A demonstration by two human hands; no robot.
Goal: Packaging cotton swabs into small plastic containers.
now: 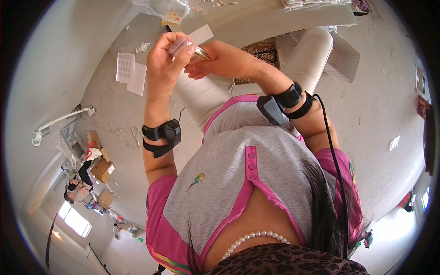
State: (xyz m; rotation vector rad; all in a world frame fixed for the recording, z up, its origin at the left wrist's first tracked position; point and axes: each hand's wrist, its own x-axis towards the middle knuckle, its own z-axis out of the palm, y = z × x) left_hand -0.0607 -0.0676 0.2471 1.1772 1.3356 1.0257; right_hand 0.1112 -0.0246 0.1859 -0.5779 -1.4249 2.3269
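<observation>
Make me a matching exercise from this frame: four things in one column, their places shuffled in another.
1. clear container
2. printed sheet
3. black cable
4. open box

A. beside the right leg
B. in the left hand
C. along the right arm
D. on the floor, left of the left hand

Pairs: 1-B; 2-D; 3-C; 4-A

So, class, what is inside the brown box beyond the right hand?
Inside the brown box are many thin brownish pieces, too small to identify. The right hand and wrist cover part of it, so whatever lies there cannot be seen.
</observation>
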